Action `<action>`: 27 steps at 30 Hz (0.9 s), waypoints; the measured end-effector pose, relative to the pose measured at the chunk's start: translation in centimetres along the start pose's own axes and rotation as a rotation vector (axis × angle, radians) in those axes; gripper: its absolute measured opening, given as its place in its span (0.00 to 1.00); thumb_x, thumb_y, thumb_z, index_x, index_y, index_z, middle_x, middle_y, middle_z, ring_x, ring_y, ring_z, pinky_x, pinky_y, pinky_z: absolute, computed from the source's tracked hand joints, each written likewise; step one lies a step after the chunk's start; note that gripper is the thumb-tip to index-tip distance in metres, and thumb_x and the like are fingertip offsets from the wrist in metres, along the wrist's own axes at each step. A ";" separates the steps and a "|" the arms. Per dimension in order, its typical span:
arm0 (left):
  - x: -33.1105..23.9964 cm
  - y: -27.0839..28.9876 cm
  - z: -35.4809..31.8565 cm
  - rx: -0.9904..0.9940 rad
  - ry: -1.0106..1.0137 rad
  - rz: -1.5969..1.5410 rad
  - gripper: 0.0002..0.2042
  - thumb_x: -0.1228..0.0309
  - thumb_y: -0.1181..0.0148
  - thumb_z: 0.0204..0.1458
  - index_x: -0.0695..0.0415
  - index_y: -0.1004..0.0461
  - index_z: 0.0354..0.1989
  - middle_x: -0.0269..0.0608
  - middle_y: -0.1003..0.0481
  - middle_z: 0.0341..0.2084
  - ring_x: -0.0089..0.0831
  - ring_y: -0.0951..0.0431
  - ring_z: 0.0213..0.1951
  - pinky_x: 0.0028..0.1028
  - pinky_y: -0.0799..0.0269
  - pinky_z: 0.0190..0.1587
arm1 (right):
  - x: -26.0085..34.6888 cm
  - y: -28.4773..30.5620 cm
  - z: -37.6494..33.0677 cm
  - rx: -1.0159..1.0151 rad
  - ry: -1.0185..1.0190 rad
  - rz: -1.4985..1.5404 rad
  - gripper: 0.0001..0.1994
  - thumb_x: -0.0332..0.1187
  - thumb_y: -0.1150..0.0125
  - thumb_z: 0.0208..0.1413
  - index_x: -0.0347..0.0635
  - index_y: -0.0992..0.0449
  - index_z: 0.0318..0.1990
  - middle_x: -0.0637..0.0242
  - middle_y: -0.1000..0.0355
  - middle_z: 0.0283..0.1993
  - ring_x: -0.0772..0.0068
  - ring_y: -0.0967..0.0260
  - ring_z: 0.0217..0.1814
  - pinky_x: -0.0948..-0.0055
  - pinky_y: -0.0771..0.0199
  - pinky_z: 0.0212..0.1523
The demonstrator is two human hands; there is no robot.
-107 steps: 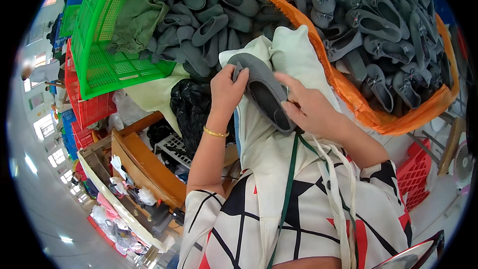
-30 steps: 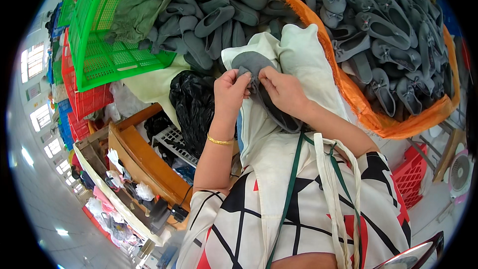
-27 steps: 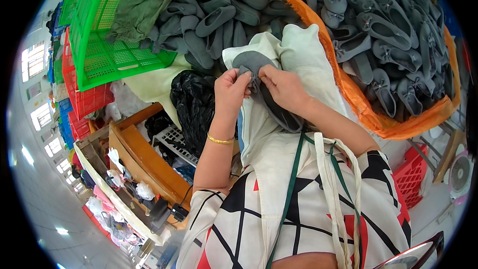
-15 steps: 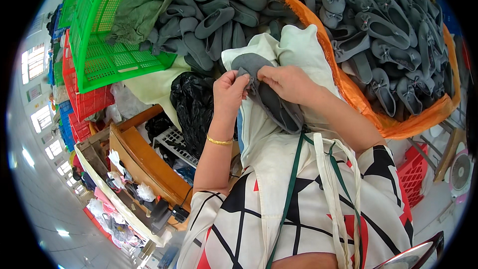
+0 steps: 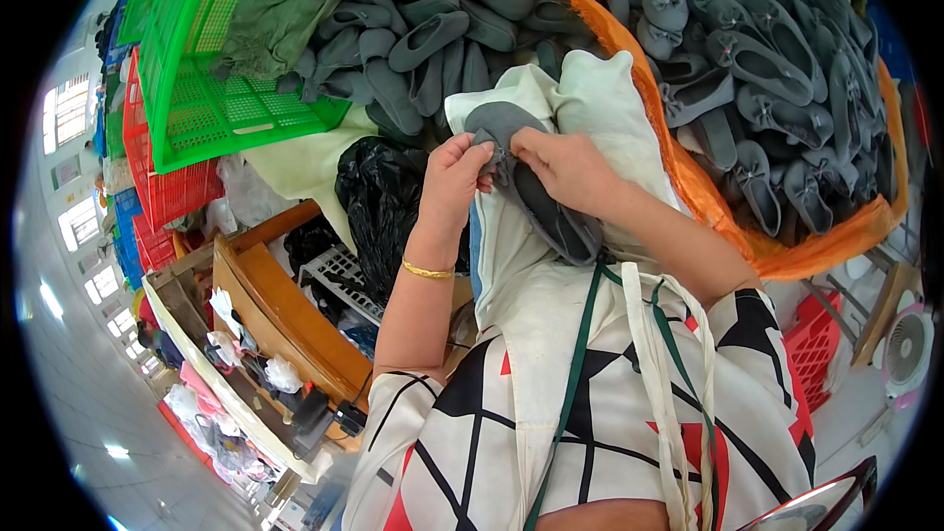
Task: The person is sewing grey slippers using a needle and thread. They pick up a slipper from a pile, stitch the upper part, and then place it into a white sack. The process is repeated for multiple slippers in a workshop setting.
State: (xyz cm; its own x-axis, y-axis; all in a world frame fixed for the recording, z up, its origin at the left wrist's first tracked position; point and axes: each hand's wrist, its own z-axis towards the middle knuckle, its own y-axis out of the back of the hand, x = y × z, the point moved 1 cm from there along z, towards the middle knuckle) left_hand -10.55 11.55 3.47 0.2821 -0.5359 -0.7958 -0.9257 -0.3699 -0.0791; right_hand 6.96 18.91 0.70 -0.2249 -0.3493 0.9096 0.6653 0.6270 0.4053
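Note:
A dark grey slip-on shoe (image 5: 551,211) lies over the white cloth (image 5: 526,275) on my lap, its toe pointing away from me. My left hand (image 5: 455,174) pinches at the left side of the shoe's bow, near the front of the opening. From the right, my right hand (image 5: 562,162) grips the shoe at the same spot, thumb and fingertips pressed together. The fingertips of both hands nearly meet there and cover most of the bow. What exactly lies between them is too small to make out.
Past my hands lies a heap of grey shoes (image 5: 428,39). An orange sack (image 5: 688,197) at the right holds several grey shoes with bows (image 5: 762,59). To the left are a green crate (image 5: 236,118), a black plastic bag (image 5: 383,206) and an open wooden drawer (image 5: 305,320). A fan (image 5: 905,349) stands far right.
My view has shifted slightly. Both hands keep their hold at the shoe's bow, and the shoe stays in nearly the same place.

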 end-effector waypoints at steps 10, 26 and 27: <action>0.9 0.3 0.1 0.023 -0.025 -0.102 0.04 0.71 0.41 0.58 0.57 0.23 0.35 0.29 0.24 0.24 0.16 0.27 0.22 0.18 0.29 0.26 | 1.6 -1.1 1.5 -0.078 -0.171 0.169 0.05 0.31 0.47 0.61 0.40 0.32 0.40 0.48 0.27 0.30 0.40 0.28 0.33 0.50 0.29 0.34; 1.6 -0.8 0.3 -0.085 -0.133 0.024 0.06 0.72 0.37 0.56 0.62 0.21 0.32 0.30 0.23 0.24 0.14 0.30 0.21 0.16 0.35 0.24 | 0.9 1.9 5.0 -0.008 -0.481 0.975 0.09 0.38 0.48 0.67 0.43 0.30 0.38 0.68 0.28 0.28 0.77 0.31 0.21 0.76 0.32 0.20; 1.9 -0.7 0.5 -0.085 -0.143 0.028 0.06 0.72 0.37 0.56 0.62 0.21 0.32 0.30 0.23 0.24 0.14 0.30 0.21 0.16 0.35 0.24 | 0.9 3.0 4.6 0.002 -0.498 0.977 0.09 0.41 0.51 0.69 0.46 0.31 0.41 0.72 0.30 0.25 0.80 0.34 0.17 0.81 0.35 0.16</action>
State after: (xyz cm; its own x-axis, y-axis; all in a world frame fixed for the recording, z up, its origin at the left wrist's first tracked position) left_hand -9.50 11.16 1.67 0.2119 -0.4355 -0.8749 -0.9064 -0.4223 -0.0094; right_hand 5.51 23.67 3.13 0.1363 0.6193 0.7732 0.7124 0.4811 -0.5110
